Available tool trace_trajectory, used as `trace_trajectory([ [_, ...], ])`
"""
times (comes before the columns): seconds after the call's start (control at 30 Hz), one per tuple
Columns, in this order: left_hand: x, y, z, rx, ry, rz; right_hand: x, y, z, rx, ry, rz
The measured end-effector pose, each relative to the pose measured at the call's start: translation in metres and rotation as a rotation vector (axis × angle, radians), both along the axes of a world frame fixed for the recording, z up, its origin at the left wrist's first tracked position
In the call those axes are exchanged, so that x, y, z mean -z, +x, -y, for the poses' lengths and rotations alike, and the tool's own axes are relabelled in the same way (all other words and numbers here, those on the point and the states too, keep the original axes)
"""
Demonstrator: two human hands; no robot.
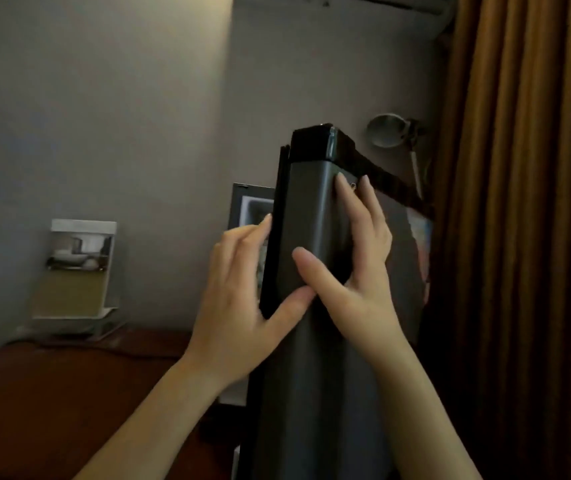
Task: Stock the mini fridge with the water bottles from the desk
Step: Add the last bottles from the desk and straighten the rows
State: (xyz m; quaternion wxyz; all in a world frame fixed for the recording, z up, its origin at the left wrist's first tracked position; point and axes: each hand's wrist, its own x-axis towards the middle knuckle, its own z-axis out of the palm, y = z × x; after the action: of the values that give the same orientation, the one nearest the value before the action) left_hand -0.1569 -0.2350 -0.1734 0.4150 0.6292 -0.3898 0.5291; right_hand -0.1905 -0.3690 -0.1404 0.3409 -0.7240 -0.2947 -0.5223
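The mini fridge's dark grey door [311,199] stands partly swung out, seen almost edge-on in the middle of the view. My left hand [239,306] grips its free edge, fingers curled behind the black seal and thumb on the front. My right hand [356,271] lies flat against the door's front face, fingers spread. Behind the door a strip of the fridge's pale interior [256,211] shows. No water bottle is in view.
A dark wooden desk [69,393] runs along the left, with a clear card stand [76,271] at the wall. A brown curtain [519,237] hangs close on the right. A round metal fitting [388,129] is on the wall above the fridge.
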Motion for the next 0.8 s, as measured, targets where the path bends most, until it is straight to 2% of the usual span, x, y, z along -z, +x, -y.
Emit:
trace_trajectory([
  [0.17,0.013,0.039,-0.026,-0.240,-0.002,-0.149,0.012,0.056,-0.020,-0.010,-0.081,-0.060],
  [0.27,0.022,0.067,-0.029,-0.295,0.009,-0.267,0.019,0.085,-0.027,0.032,-0.148,-0.123],
  [0.43,0.041,0.124,-0.024,-0.217,-0.016,-0.587,0.024,0.128,-0.036,0.308,-0.361,-0.302],
  [0.57,0.057,0.175,-0.024,-0.144,-0.038,-0.778,0.025,0.168,-0.030,0.429,-0.534,-0.409],
  [0.67,0.066,0.199,-0.030,-0.028,-0.055,-0.846,0.032,0.194,-0.024,0.519,-0.614,-0.383],
  [0.8,0.071,0.211,-0.031,0.042,-0.028,-0.840,0.044,0.215,-0.026,0.614,-0.645,-0.321],
])
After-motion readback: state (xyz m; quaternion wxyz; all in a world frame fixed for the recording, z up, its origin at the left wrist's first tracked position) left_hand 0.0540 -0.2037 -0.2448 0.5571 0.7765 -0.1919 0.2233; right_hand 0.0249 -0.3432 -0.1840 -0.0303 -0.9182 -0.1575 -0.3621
